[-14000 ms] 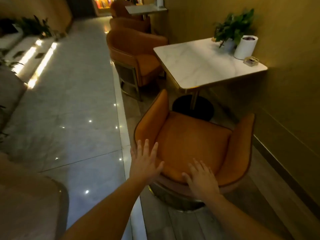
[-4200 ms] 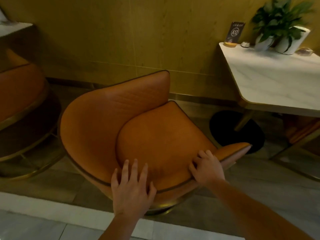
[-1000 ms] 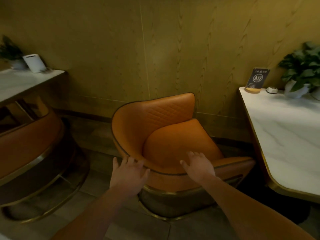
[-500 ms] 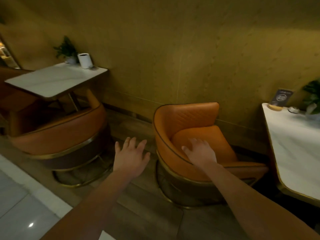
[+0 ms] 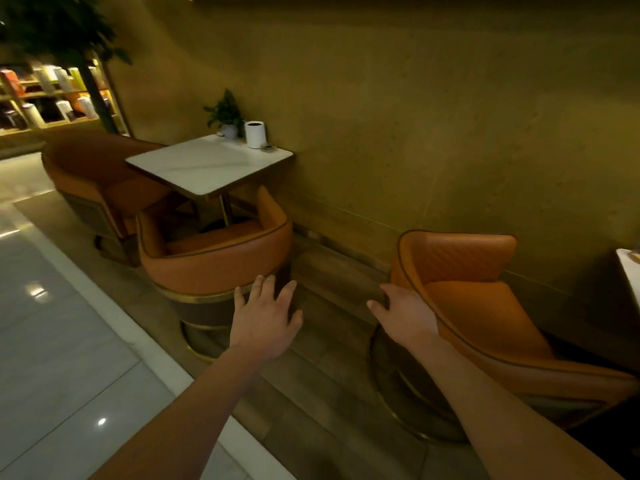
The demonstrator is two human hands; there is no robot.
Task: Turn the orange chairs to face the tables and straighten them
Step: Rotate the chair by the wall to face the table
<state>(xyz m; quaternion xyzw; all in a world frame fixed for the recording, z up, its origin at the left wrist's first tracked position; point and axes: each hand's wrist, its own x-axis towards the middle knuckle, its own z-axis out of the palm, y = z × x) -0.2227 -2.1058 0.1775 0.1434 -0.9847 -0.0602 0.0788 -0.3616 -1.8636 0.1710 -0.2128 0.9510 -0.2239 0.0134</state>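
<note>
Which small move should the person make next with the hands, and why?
Probably set the left hand on the back of the middle chair. It hovers open just short of it, and the chair seems slightly askew to its table. The right hand is open by the rim of the right chair, which already opens toward the other table.

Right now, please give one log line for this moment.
left hand: open, holds nothing | right hand: open, at right chair rim | middle chair: faces table
</note>
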